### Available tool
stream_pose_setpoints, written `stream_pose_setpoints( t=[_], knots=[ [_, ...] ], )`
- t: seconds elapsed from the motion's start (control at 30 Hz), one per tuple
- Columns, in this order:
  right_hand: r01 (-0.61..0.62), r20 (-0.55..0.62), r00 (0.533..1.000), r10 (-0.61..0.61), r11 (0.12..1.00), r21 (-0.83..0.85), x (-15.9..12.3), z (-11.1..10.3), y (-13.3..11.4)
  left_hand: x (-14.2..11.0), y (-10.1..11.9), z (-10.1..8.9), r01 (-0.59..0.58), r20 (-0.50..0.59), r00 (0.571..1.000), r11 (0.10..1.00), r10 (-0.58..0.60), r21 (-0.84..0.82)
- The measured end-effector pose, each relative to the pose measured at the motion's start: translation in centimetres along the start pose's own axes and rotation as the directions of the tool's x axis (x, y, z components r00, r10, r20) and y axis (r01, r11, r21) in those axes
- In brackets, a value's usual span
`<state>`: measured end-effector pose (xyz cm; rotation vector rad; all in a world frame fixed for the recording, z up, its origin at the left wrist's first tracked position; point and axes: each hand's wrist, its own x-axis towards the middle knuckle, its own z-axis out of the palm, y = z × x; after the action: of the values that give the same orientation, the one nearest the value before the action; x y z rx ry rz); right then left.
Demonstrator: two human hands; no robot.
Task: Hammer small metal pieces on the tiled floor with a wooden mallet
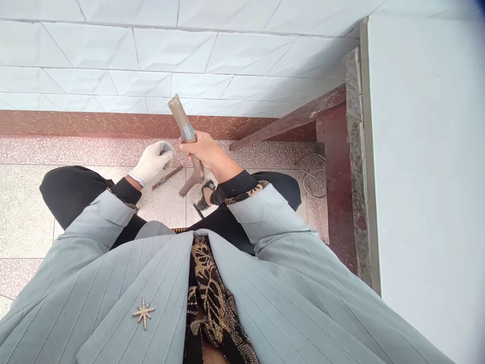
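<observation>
My right hand [207,153], bare, is wrapped round the middle of a crooked wooden stick [197,174]. The stick's upper part is a thick, pale brown length pointing up and left, and silvery wire [188,132] is wound round it just above my fingers. Below the hand it bends toward the lower left. My left hand [152,163], in a white knitted glove, is just left of the stick and apart from it. Its fingers are curled closed; whatever they may hold is hidden. On the floor between the hands lies a thin reddish-brown rod [166,178] with a band round it.
A white tiled wall [151,48] with a reddish skirting [94,124] is ahead. To the right stands a dark red wooden table frame [337,177] under a white top [428,151]. A pale cable [312,177] lies coiled by it. A black shoe [203,199] shows below the stick.
</observation>
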<state>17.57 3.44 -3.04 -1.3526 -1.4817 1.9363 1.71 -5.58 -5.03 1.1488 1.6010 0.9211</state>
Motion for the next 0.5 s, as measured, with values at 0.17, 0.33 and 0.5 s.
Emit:
stream_pose_setpoints(
  t=[0.17,0.33,0.5],
  knots=[
    [-0.003,0.132,0.991,-0.021,0.984,0.178,-0.6,-1.6,-1.2,0.1,-0.4,-0.6,0.002,-0.005,1.000,1.000,-0.002,0.000],
    [0.040,0.173,0.983,-0.066,0.988,0.151,-1.3,-2.5,-2.1,0.0,-0.3,-0.7,0.053,-0.014,0.998,0.999,-0.053,-0.001],
    [0.124,0.153,0.980,-0.127,0.992,0.029,-1.6,-2.8,-2.3,0.2,-0.4,-0.7,0.062,-0.026,0.998,0.996,-0.060,0.068]
  ],
)
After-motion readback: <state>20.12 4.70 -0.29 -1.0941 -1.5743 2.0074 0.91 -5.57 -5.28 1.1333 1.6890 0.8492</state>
